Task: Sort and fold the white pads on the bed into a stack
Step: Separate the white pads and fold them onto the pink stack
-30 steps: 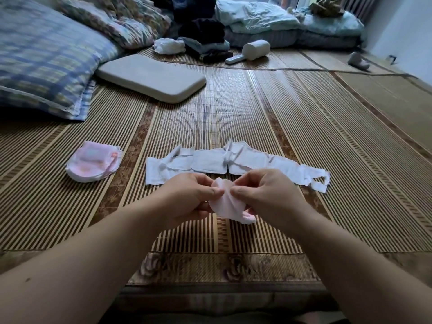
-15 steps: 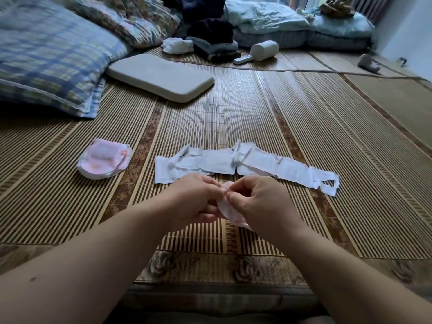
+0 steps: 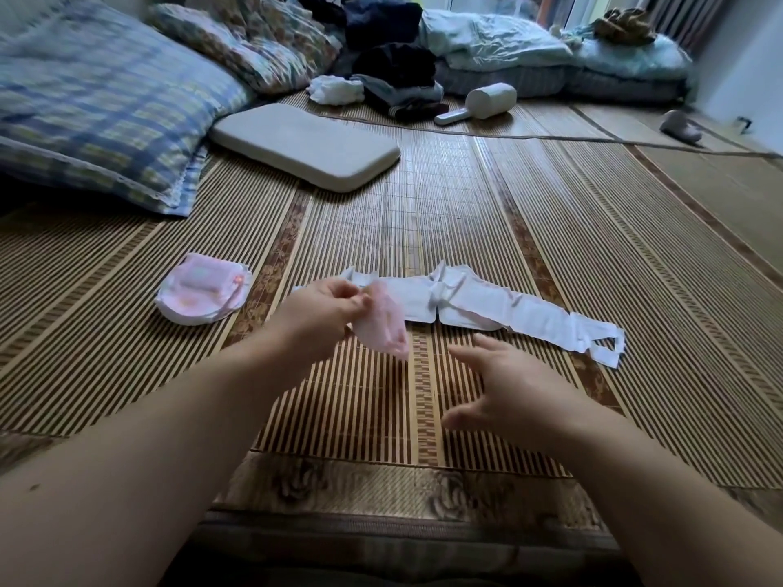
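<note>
The left hand (image 3: pixel 320 315) pinches one folded pad (image 3: pixel 383 326) near its upper edge, between the thumb and the fingers. The pad is pinkish white and hangs down from the fingers, a little above the mat. This hand is in front of the left end of the long white strip (image 3: pixel 487 305). The right hand (image 3: pixel 506 389) holds nothing. Its fingers are straight and spread, and it floats over the mat on the near side of the strip, below the strip's middle. It does not touch the pad.

The strip is a row of unfolded white pads, wrinkled, lying across the bamboo mat (image 3: pixel 423 197); its right end looks torn. To the left of the strip, apart from it, the stack (image 3: pixel 203 292) of folded pads sits on the mat, with a pink printed one on top. Beyond the strip lies a flat grey cushion (image 3: pixel 305 148), and beyond the strip to the left is a blue checked pillow (image 3: pixel 106 95). Far beyond the strip I see a pile of dark clothes (image 3: pixel 394 69), a white tool with a handle (image 3: pixel 483 103) and pale blue bedding (image 3: pixel 508 40).
</note>
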Tool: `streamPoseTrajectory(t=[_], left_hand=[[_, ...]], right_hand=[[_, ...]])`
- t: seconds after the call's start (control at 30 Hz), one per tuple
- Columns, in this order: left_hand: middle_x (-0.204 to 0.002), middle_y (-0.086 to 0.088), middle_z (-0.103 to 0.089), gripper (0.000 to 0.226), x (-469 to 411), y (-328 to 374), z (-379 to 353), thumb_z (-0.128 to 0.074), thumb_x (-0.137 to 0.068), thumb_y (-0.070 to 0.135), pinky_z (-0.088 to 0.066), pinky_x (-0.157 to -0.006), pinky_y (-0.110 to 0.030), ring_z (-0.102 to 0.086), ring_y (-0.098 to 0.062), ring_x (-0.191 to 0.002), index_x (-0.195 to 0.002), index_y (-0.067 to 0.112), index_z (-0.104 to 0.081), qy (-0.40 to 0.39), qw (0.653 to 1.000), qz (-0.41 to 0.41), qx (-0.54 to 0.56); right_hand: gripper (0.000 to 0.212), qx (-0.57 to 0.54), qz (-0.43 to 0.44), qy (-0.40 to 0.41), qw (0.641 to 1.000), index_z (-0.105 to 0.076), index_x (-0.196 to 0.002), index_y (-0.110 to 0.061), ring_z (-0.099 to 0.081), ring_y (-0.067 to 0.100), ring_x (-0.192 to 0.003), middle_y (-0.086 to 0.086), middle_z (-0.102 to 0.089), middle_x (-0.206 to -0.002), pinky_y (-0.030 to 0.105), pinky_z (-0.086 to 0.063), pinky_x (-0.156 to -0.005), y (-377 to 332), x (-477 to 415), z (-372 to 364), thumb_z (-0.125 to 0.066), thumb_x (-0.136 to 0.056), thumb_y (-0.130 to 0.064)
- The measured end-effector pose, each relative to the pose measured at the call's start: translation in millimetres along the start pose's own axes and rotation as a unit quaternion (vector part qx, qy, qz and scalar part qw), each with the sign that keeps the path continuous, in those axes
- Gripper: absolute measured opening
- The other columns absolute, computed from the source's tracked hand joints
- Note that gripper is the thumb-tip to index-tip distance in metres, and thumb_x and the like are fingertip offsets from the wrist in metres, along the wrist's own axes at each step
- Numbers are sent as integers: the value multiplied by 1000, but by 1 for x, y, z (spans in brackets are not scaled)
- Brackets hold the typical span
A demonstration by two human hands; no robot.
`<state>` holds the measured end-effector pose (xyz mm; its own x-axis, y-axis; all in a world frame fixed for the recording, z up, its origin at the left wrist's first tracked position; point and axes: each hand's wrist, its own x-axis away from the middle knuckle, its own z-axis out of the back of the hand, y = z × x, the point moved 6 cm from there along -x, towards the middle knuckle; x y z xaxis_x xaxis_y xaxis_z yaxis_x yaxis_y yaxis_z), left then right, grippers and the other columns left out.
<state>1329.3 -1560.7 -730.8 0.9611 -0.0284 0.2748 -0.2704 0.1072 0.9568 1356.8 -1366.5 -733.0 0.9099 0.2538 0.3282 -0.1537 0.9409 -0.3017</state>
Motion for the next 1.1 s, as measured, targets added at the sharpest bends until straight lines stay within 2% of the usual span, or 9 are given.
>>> streamPoseTrajectory(t=[0.13,0.3,0.4,0.5,0.67,0.8,0.93,1.03,1.1], left_hand=[[-72,-2,-55,14,-11,1,49,-49,-96,20,-32,-41,-23,-41,-9,-52,-101,14,-61,140,989,-33,32],[-95,-4,-65,17,-13,-20,106,-46,-97,20,-49,-47,-22,-62,-10,-66,-88,25,-60,308,932,-4,191],[-92,-2,-65,22,-10,-43,132,-44,-97,17,-50,-46,-21,-65,-7,-57,-83,21,-59,379,874,38,301],[-87,-1,-65,20,-9,-59,144,-42,-97,16,-45,-42,-18,-62,-3,-46,-87,17,-60,402,838,76,361],[-85,-8,-64,22,-10,-64,142,-38,-99,19,-42,-34,-13,-60,-5,-37,-90,11,-56,387,834,110,376],[-76,-8,-64,29,-2,-60,143,-45,-96,33,-38,-31,-13,-57,-6,-35,-85,9,-57,407,849,134,309],[-68,-4,-57,45,3,-47,150,-45,-86,55,-31,-40,-21,-44,-13,-44,-83,13,-59,397,900,124,129],[-90,-14,-61,56,3,-38,149,-51,-83,55,-45,-59,-33,-54,-26,-67,-107,6,-61,346,925,101,-118],[-109,-18,-49,74,4,-38,143,-55,-81,60,-40,-61,-35,-49,-28,-72,-127,3,-48,316,899,126,-275]], right_hand=[[90,6,-32,-40,999,-35,-140,-36,-20,26,-142,1,-13,-158,42,-18,-114,9,-5,-9,-75,-61,-54],[91,12,-42,-46,998,-36,-140,-36,-18,28,-143,2,-15,-158,45,-17,-116,7,-8,-11,-77,-60,-52],[91,9,-46,-46,998,-36,-140,-35,-18,28,-143,1,-14,-158,47,-19,-116,7,-8,-11,-77,-60,-51],[91,11,-45,-44,998,-36,-140,-36,-20,28,-142,1,-15,-158,46,-21,-115,7,-8,-11,-78,-60,-51],[91,11,-45,-43,998,-36,-139,-36,-21,27,-142,0,-17,-158,46,-23,-114,7,-9,-11,-78,-60,-51],[92,10,-44,-41,998,-36,-139,-37,-21,28,-142,0,-16,-158,46,-22,-115,8,-9,-11,-78,-59,-52],[92,5,-47,-42,998,-36,-139,-36,-20,29,-142,0,-16,-158,48,-22,-115,8,-9,-11,-78,-59,-51],[91,4,-49,-41,998,-36,-139,-36,-21,29,-142,0,-16,-158,48,-23,-114,8,-9,-11,-79,-60,-50],[91,8,-48,-39,998,-36,-140,-35,-22,28,-141,1,-16,-157,46,-23,-114,8,-10,-11,-79,-61,-50]])
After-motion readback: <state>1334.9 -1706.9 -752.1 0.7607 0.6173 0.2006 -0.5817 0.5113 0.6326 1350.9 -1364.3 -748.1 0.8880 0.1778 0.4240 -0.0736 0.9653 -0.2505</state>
